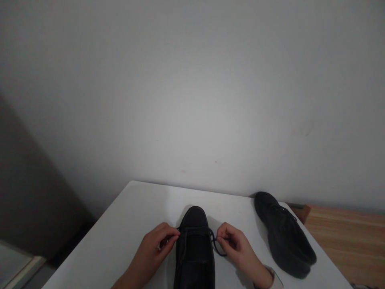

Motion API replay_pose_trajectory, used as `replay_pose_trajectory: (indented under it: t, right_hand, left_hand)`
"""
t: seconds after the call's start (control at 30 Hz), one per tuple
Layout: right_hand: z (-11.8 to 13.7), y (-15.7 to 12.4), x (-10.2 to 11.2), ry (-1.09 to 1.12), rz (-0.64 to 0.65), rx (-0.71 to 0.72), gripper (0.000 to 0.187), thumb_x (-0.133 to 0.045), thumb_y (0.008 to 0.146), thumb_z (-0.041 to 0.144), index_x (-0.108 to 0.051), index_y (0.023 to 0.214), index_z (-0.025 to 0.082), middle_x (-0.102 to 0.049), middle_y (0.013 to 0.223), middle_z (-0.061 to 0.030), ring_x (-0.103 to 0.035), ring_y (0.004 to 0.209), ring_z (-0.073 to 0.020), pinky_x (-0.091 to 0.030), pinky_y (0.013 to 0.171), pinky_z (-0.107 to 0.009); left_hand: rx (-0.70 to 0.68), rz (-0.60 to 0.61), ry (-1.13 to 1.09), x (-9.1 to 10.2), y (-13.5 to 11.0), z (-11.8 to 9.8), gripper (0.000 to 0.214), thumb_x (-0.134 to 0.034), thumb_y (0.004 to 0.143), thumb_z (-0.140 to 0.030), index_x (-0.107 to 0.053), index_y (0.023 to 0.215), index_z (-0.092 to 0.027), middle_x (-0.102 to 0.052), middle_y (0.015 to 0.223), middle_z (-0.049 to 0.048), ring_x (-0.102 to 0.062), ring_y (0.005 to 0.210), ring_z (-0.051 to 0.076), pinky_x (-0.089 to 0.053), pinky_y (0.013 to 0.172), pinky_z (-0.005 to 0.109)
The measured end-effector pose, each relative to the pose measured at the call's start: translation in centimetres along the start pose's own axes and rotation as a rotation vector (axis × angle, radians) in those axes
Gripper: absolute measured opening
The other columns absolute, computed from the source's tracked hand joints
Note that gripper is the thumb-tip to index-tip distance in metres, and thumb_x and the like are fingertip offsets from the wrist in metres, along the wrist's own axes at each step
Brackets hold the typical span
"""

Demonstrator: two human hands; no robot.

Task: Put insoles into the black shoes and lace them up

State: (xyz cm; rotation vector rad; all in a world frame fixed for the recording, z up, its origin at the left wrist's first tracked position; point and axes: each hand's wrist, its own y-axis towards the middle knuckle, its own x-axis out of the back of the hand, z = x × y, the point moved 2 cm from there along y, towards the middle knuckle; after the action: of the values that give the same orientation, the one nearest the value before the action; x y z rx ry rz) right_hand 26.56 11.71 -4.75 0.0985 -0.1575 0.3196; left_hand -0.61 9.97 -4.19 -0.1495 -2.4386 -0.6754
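A black lace-up shoe (195, 245) stands on the white table (126, 224), toe pointing away from me. My left hand (156, 247) is at the shoe's left side, fingers pinched on a black lace (192, 229) that runs across the top. My right hand (236, 245) is at the right side, fingers pinched on the other lace end, which loops down beside the shoe (219, 251). A second black shoe (282, 233) lies on the table to the right, apart from both hands.
A plain white wall (192, 100) rises just behind the table's far edge. A wooden surface (349, 241) adjoins the table on the right. On the left the table drops off to a dark floor area (30, 200).
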Motion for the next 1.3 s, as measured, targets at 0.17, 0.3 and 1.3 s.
replay_pose_trajectory:
  t: [0.17,0.3,1.3]
  right_hand:
    - [0.2,0.0,-0.1,-0.012,0.009,0.005,0.045,-0.061,0.087,0.063,-0.054,0.077,0.020,-0.047,0.067,0.0019,-0.041,0.061,-0.0131,-0.033,0.052,-0.025]
    - [0.3,0.0,-0.1,-0.013,0.010,-0.005,0.047,-0.061,0.086,0.066,-0.054,0.077,0.020,-0.047,0.067,0.0017,-0.042,0.061,-0.0132,-0.032,0.052,-0.025]
    - [0.7,-0.1,-0.1,-0.035,0.057,-0.016,0.044,-0.057,0.089,0.063,-0.051,0.079,0.020,-0.043,0.069,0.0029,-0.039,0.062,-0.0133,-0.031,0.054,-0.026]
  left_hand:
    - [0.009,-0.004,-0.002,0.0,-0.1,-0.1,0.016,-0.057,0.096,-0.028,-0.072,0.092,-0.022,-0.066,0.073,0.0011,-0.063,0.063,0.014,-0.048,0.060,0.022]
    - [0.011,-0.015,0.002,0.0,0.0,-0.1,0.015,-0.058,0.095,-0.027,-0.072,0.091,-0.023,-0.066,0.071,0.0007,-0.062,0.062,0.014,-0.048,0.059,0.022]
    - [-0.030,0.057,0.037,-0.1,0.2,-1.3,0.018,-0.055,0.095,-0.025,-0.070,0.086,-0.021,-0.062,0.068,0.0005,-0.060,0.060,0.013,-0.045,0.057,0.020]
